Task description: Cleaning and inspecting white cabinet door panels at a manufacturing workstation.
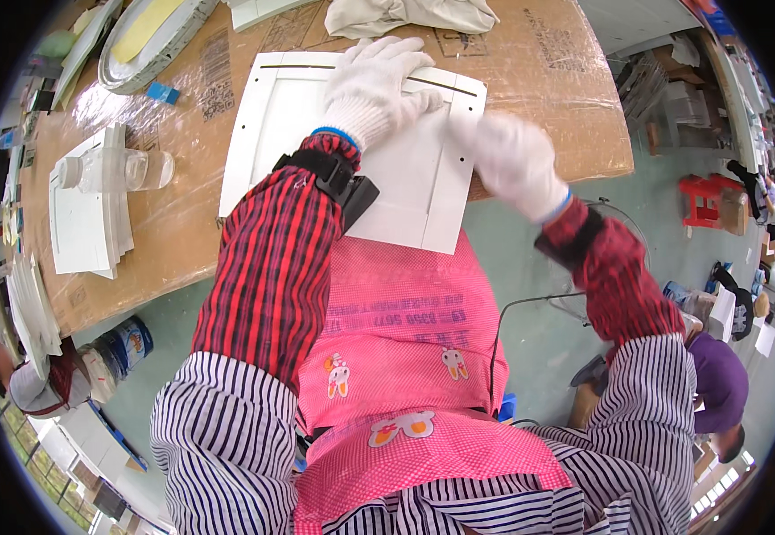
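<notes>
A white framed panel (396,192) lies on the cardboard-covered table in front of me, its near edge reaching over the table's edge to my pink apron. Dark narrow slots run along its far side, and small dark holes show near its right and left edges. My left hand (371,94), in a white knit glove, rests on the panel's far half with fingers spread. At the panel's right edge is my right hand (514,160), also gloved and smeared by motion. Its fingers are too blurred to show whether anything is in them.
Left of the panel, a clear plastic bottle (129,168) lies on a stack of white boards (84,234). Farther off are a small blue block (163,93), a round white container (124,64) and a pale cloth (405,12). A red stool (707,201) stands right; people work at both sides.
</notes>
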`<action>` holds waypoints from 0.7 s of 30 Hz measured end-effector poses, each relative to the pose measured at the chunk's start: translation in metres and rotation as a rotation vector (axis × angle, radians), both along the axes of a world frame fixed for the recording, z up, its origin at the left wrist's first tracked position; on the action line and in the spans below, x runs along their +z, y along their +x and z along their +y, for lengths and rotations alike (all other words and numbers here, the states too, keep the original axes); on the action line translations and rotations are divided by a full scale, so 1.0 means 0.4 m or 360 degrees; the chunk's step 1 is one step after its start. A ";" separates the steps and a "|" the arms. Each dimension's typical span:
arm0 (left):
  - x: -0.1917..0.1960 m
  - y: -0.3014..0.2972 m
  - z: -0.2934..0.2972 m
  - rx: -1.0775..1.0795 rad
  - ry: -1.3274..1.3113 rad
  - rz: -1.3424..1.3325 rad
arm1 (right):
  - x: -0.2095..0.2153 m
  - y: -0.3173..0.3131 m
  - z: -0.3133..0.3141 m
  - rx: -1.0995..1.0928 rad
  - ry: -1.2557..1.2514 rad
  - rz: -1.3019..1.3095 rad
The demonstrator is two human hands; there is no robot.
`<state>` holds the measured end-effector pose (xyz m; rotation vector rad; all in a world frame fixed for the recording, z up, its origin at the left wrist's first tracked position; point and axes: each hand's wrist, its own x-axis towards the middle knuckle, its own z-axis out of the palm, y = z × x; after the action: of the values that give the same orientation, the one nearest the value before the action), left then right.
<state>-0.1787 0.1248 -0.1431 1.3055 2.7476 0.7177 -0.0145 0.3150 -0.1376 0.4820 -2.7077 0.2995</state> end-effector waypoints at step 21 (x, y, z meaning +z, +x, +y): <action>0.055 0.003 0.077 0.0520 -0.0195 -0.0103 | 0.069 0.174 -0.053 -0.1067 -0.0085 -0.0151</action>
<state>-0.1774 0.1558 -0.1210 0.8059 2.9292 0.5795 0.0551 0.2937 -0.1100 -0.4675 -2.7523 0.2051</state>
